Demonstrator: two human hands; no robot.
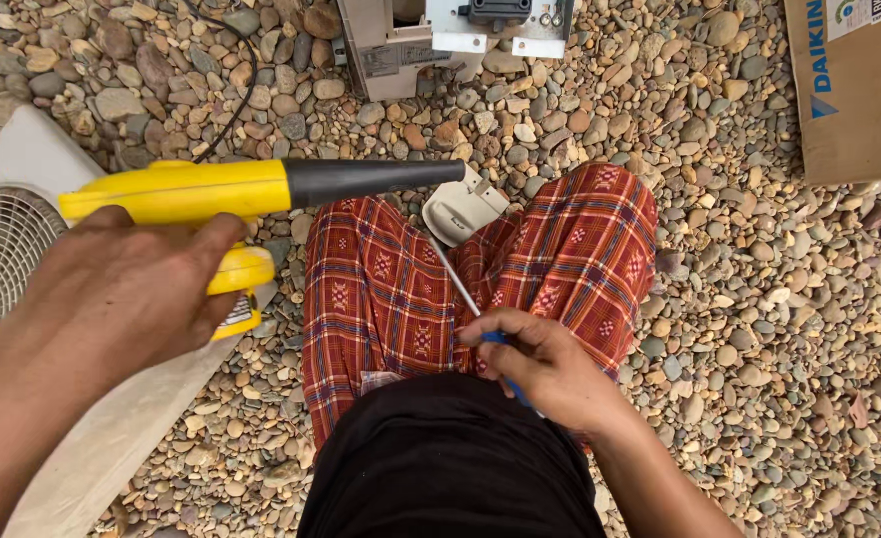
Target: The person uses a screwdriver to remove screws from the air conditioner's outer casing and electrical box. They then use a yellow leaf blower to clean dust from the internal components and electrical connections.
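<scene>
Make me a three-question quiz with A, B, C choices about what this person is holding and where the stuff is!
1. Where does the white fan unit lie?
A. at the left edge
B. at the top right
C. on the lap

2. What colour is the blower's body?
A. green
B. yellow
C. pink

3. What is the right hand doing?
A. lying flat on the pebbles
B. gripping a screwdriver
C. holding a cup

Answers: 1 A, its grille shows at the left edge. 2 B, the body is yellow with a dark nozzle, held by the left hand. 3 B, fingers close around the blue handle, shaft pointing forward.
</scene>
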